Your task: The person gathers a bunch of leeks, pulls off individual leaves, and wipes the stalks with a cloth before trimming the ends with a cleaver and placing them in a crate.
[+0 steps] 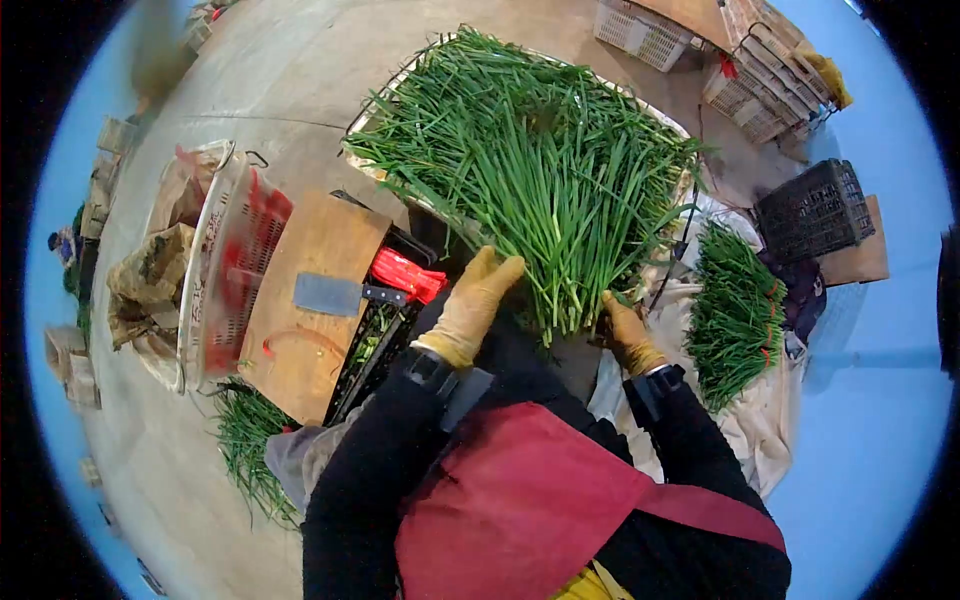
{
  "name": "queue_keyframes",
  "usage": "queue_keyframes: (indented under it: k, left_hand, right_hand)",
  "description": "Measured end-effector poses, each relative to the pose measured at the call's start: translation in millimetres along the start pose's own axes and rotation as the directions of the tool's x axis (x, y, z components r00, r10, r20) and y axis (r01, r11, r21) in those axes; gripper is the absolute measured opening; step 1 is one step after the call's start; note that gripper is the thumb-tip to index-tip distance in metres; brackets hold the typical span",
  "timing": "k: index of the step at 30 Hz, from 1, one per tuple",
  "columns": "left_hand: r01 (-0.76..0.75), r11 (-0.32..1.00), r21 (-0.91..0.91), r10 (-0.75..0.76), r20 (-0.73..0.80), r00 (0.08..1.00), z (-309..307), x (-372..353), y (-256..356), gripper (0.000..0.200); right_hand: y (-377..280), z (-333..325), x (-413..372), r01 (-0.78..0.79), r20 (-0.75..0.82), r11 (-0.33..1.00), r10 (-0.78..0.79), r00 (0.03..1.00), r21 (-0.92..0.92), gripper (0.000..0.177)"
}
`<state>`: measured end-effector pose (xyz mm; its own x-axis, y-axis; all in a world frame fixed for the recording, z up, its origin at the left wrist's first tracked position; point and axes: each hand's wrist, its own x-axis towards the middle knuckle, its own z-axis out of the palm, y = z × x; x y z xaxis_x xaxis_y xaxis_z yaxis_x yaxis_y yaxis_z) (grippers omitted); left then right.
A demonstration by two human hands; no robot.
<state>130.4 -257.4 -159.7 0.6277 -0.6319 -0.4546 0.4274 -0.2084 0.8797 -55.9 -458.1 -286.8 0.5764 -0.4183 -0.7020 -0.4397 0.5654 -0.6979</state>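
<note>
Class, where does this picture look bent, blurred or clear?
Head view: fisheye bending, black corners, a curved blue wall; head view, upper left: a brownish smear, too blurred to identify; head view, centre: green stalks, left hand and right hand fairly clear.

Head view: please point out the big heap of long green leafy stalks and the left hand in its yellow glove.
Heap of green stalks (535,170): head view, leaves near its middle.
Left hand (474,308): head view, middle of the glove.
</note>
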Motion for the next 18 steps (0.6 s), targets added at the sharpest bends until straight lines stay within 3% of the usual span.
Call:
queue_keyframes:
  k: [1,4,5,8,10,13,16,17,18]
  left_hand:
    - [0.015,0.999,0.049,-0.016,0.021,1.000,5,4,7,0.080]
    - [-0.013,0.989,0.145,0.010,0.017,1.000,8,40,-15,0.078]
    - [-0.038,0.989,0.145,0.042,-0.019,0.999,17,42,-21,0.075]
    - [-0.023,0.985,0.168,0.038,-0.085,0.996,20,70,-64,0.068]
    - [-0.067,0.977,0.202,0.084,-0.076,0.994,24,70,-63,0.069]
    - [-0.092,0.995,0.037,0.093,-0.007,0.996,29,65,-53,0.072]
    - [-0.110,0.993,-0.035,0.111,0.022,0.994,29,60,-39,0.071]
    - [-0.116,0.992,-0.056,0.118,0.034,0.992,29,59,-38,0.070]
    - [-0.111,0.991,-0.077,0.115,0.042,0.993,28,54,-37,0.069]
  right_hand:
    - [-5,13,-6,0.092,0.055,0.988,-0.099,0.994,0.126,0.046]
    - [-19,32,-14,-0.131,0.249,0.930,0.045,0.967,0.342,0.047]
    - [-17,35,-13,-0.102,0.302,0.920,-0.018,0.953,0.379,0.050]
    - [1,42,3,-0.232,0.394,0.835,0.020,0.919,0.499,0.051]
    - [-5,55,-3,-0.251,0.426,0.852,0.037,0.904,0.459,0.050]
    - [-10,74,-9,-0.286,0.461,0.872,0.079,0.884,0.398,0.051]
    - [-9,84,-6,0.020,0.418,0.994,-0.064,0.906,0.108,0.054]
    - [-14,76,-9,0.004,0.481,1.000,-0.008,0.877,0.010,0.051]
    - [-15,81,-9,0.285,0.470,0.959,-0.248,0.847,-0.009,0.046]
